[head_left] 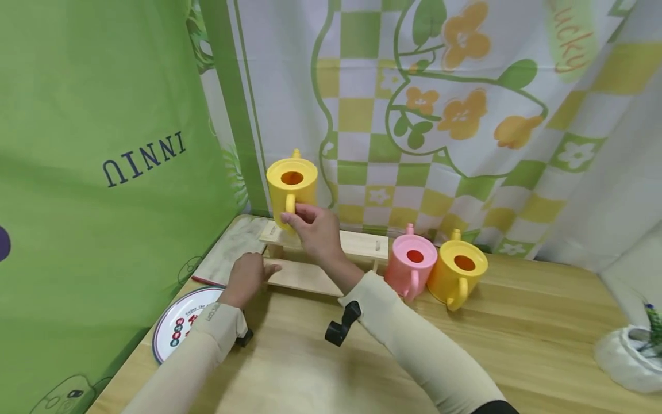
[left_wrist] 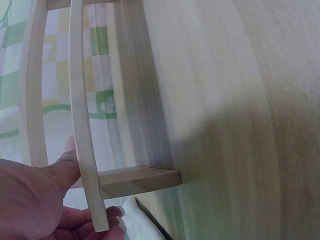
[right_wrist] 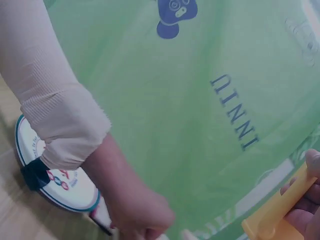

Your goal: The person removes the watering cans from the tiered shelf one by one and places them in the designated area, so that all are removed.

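Note:
My right hand (head_left: 322, 234) holds a yellow mug (head_left: 278, 198) by its handle, above the left end of a small two-tier wooden rack (head_left: 305, 277). The mug is upright, with a round hole in its top; whether its base touches the upper board is hard to tell. In the right wrist view, part of the yellow mug (right_wrist: 267, 212) shows at the lower right. My left hand (head_left: 247, 279) grips the left end of the rack's lower board. Up close in the left wrist view, thumb and fingers lie on opposite sides of that board (left_wrist: 82, 110).
A pink mug (head_left: 397, 270) and another yellow mug (head_left: 439, 279) stand side by side just right of the rack. A printed round plate (head_left: 168, 322) lies at the table's left edge. A white pot with a plant (head_left: 620, 365) stands far right. Patterned curtains (head_left: 357, 115) hang behind.

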Motion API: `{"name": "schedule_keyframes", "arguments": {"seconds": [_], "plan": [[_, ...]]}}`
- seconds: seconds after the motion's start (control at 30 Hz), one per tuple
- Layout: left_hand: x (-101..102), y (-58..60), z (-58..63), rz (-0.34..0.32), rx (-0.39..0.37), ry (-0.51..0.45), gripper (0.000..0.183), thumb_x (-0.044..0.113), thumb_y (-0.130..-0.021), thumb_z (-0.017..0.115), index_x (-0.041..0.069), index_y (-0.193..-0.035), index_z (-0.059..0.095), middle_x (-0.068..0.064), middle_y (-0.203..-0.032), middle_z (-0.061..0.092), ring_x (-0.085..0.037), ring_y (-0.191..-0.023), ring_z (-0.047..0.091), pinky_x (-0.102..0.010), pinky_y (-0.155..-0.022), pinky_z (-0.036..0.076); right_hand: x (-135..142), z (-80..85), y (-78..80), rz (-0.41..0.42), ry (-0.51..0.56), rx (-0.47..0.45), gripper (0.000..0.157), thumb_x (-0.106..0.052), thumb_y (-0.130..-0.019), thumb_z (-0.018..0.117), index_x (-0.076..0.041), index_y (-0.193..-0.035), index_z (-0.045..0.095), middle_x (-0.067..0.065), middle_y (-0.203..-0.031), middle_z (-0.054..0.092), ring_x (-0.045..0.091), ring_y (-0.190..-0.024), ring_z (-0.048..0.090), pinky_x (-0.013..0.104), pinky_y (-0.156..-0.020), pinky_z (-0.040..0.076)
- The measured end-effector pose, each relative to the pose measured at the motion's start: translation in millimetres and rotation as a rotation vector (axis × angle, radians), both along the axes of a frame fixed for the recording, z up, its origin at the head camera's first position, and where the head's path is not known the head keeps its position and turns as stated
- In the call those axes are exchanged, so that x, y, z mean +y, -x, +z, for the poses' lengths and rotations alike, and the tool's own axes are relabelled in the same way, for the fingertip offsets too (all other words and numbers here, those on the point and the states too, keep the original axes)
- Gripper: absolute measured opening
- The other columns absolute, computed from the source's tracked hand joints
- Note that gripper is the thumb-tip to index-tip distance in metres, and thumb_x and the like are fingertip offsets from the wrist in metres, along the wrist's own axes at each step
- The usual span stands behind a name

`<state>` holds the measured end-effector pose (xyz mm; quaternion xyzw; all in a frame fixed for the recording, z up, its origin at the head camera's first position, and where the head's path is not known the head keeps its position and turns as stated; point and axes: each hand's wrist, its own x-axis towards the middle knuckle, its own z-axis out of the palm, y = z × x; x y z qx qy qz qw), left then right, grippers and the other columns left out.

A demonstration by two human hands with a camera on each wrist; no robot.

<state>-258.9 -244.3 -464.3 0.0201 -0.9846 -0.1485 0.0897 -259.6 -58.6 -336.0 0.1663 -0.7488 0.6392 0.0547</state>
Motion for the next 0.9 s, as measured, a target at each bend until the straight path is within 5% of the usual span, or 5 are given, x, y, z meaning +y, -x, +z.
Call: {"name": "schedule_keyframes", "arguments": {"seconds": [0.4, 0.63, 0.9], "plan": [[-9.2, 6.3, -7.2, -0.075, 0.041, -0.004, 0.055, 0.041, -0.088, 0.074, 0.013, -0.054, 0.040, -0.015, -0.058, 0.057, -0.027, -0.052, 0.054, -0.048, -0.056, 0.051, 80.2, 24.1, -14.3, -0.083, -0.090, 0.082, 0.028, -0.022, -0.086, 0.080, -0.005, -0.108, 0.076, 0.014, -0.097, 0.077, 0.009, -0.075, 0.061, 0.021, -0.064, 0.048], [-26.6, 6.2, -4.2, -0.062, 0.028, 0.018, 0.056, 0.038, -0.088, 0.075, 0.012, -0.054, 0.040, -0.018, -0.059, 0.058, -0.030, -0.052, 0.057, -0.049, -0.057, 0.053, 120.2, 22.6, -13.9, -0.135, -0.097, 0.031, 0.030, -0.026, -0.088, 0.078, -0.008, -0.111, 0.076, 0.012, -0.104, 0.077, 0.010, -0.081, 0.064, 0.019, -0.066, 0.051], [-34.3, 13.2, -8.9, -0.086, 0.007, -0.010, 0.057, 0.038, -0.089, 0.075, 0.014, -0.053, 0.037, -0.013, -0.057, 0.056, -0.024, -0.052, 0.052, -0.046, -0.053, 0.050, 178.9, 11.6, -18.5, -0.255, -0.188, 0.101, 0.029, -0.022, -0.088, 0.078, -0.003, -0.110, 0.075, 0.018, -0.099, 0.077, 0.008, -0.076, 0.065, 0.016, -0.066, 0.053]]}}
